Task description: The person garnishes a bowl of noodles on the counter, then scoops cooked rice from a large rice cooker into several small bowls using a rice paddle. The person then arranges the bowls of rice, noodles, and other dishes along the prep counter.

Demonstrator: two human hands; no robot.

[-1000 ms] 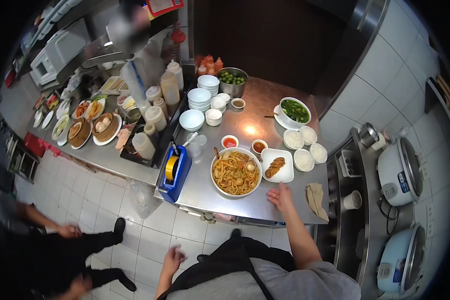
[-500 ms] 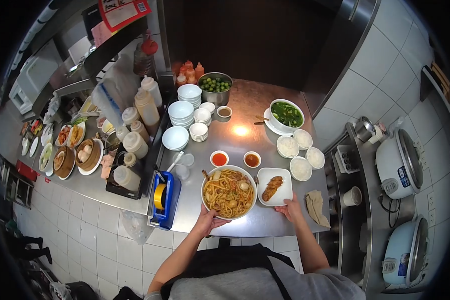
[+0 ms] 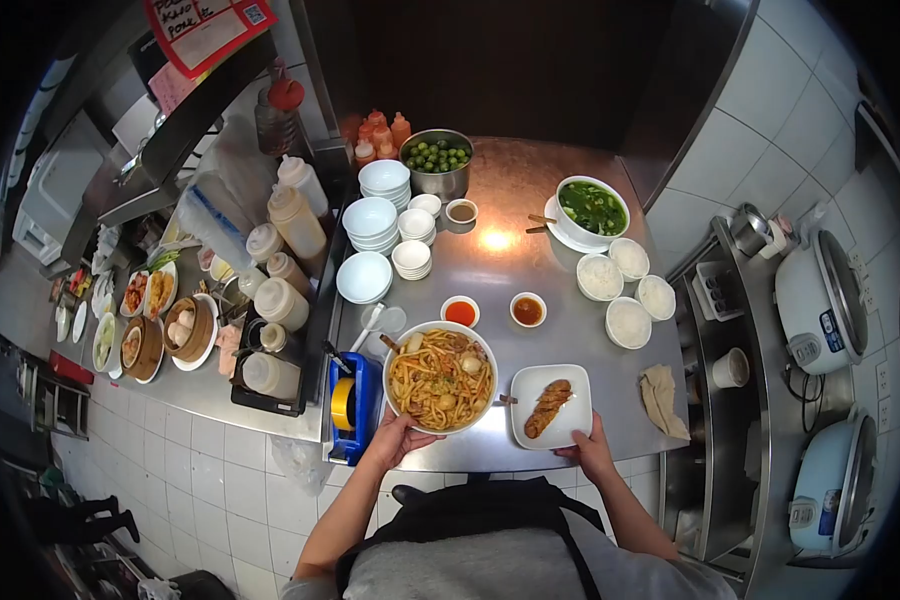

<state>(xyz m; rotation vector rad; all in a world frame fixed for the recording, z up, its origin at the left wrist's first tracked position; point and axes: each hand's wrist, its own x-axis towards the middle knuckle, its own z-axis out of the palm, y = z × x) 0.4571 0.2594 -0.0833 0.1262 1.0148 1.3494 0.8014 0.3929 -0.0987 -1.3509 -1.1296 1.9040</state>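
My left hand point(image 3: 402, 440) grips the lower left rim of a large white bowl of noodles point(image 3: 440, 378), its fingers partly under the bowl. A utensil handle rests on the bowl's upper left rim. My right hand point(image 3: 588, 448) holds the lower right corner of a square white plate point(image 3: 523, 384) bearing a browned fried piece point(image 3: 548, 408). Bowl and plate are apart, near the counter's front edge. Beyond them are a small cup of red sauce point(image 3: 460, 312) and one of brown sauce point(image 3: 528, 310).
Several rice bowls point(image 3: 628, 323) and a green soup bowl point(image 3: 592, 208) stand at the right. Stacked bowls point(image 3: 364, 278), a pot of green fruits point(image 3: 437, 165) and a blue tape dispenser point(image 3: 368, 400) are at the left. A folded cloth point(image 3: 662, 402) lies at the right edge.
Since one second ago, my left hand has taken hold of the noodle bowl and my right hand the plate. Bowl and plate have moved apart and away from the sauce cups, towards me.
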